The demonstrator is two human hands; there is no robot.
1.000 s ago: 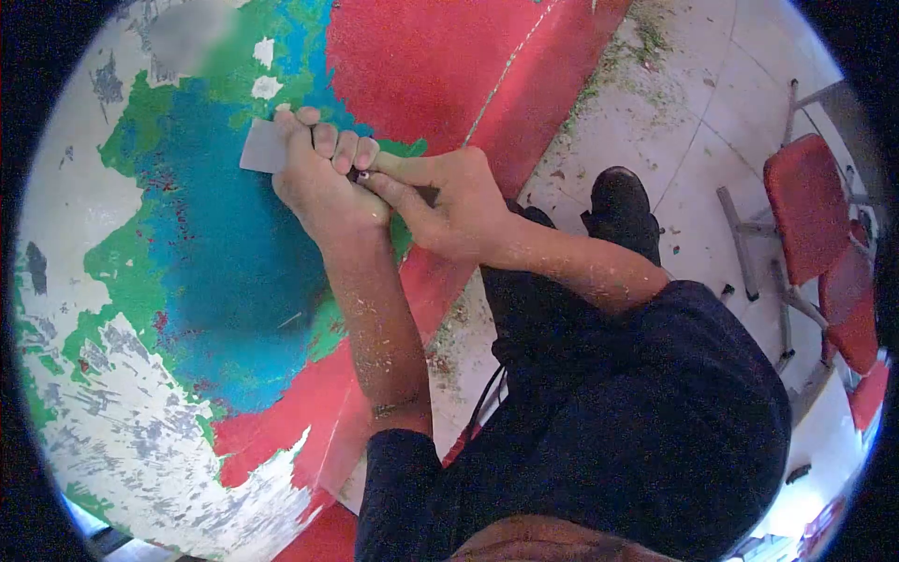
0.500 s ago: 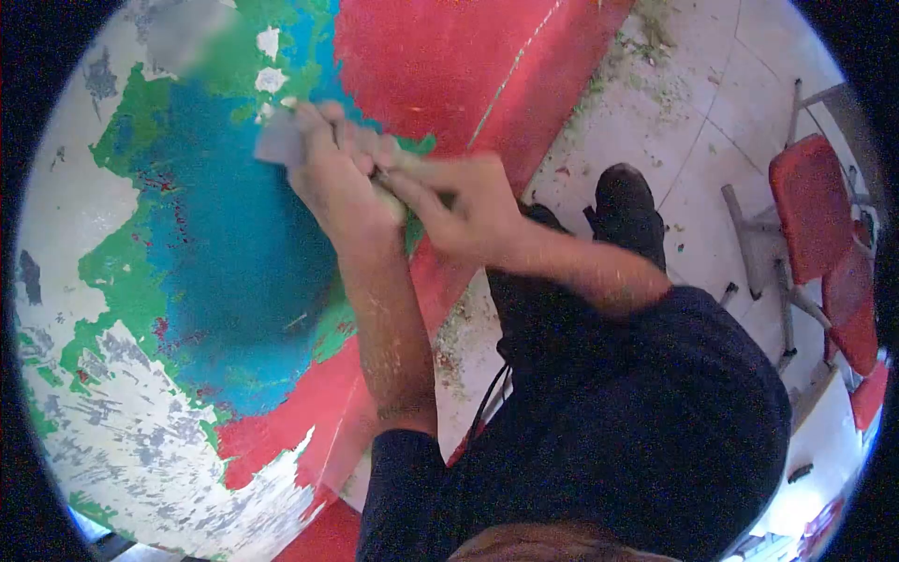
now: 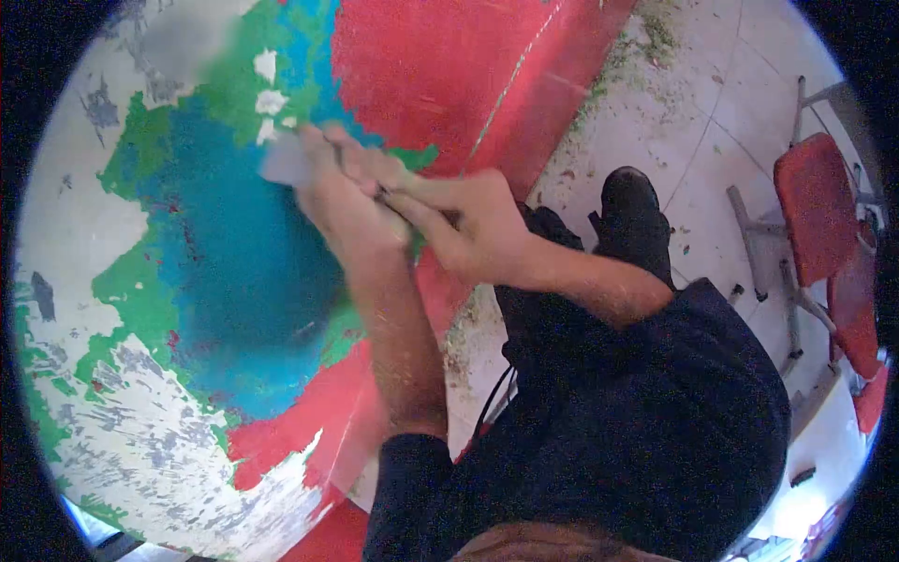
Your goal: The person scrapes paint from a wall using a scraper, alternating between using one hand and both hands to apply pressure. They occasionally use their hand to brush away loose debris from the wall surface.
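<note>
A scraper with a flat grey blade [image 3: 287,161] is against the wall [image 3: 253,309], where blue and green paint layers show. My left hand [image 3: 348,211] is closed around it just behind the blade. My right hand [image 3: 478,225] is closed at the handle end, its fingers reaching over beside the left hand's. Most of the handle is hidden by both hands, and the blade is blurred. Small white bare spots [image 3: 270,101] lie just above the blade amid green paint.
Red paint [image 3: 431,70] covers the wall's upper right. Patchy white and grey surface [image 3: 140,421] spreads at lower left. Paint flakes [image 3: 646,42] litter the tiled floor along the wall. My dark shoe [image 3: 629,197] stands there, with red chairs [image 3: 817,211] at right.
Both hands and the scraper have shifted slightly down and to the right in view. The whole scene has also shifted a little. The grip looks the same.
</note>
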